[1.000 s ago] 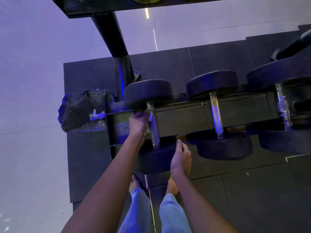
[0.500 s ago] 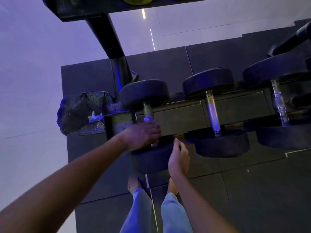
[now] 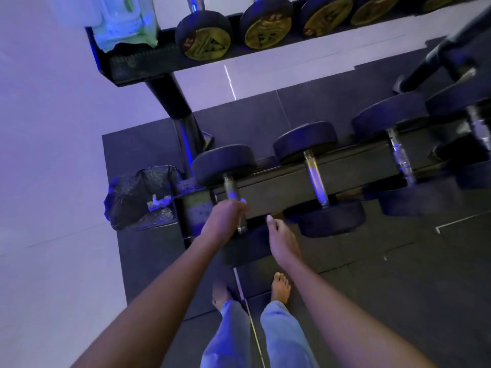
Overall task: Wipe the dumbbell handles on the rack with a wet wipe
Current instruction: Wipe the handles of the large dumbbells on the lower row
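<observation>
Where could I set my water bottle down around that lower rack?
The rail is bare between the leftmost handle and the middle handle, and again on to the third handle. The floor mat in front, to the right, is open too. Crowded: the rack's left end, with the left hand, right hand and bin bag.

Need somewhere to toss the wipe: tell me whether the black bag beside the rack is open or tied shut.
Open. The bag gapes at the top, and a crumpled pale scrap shows inside.
</observation>
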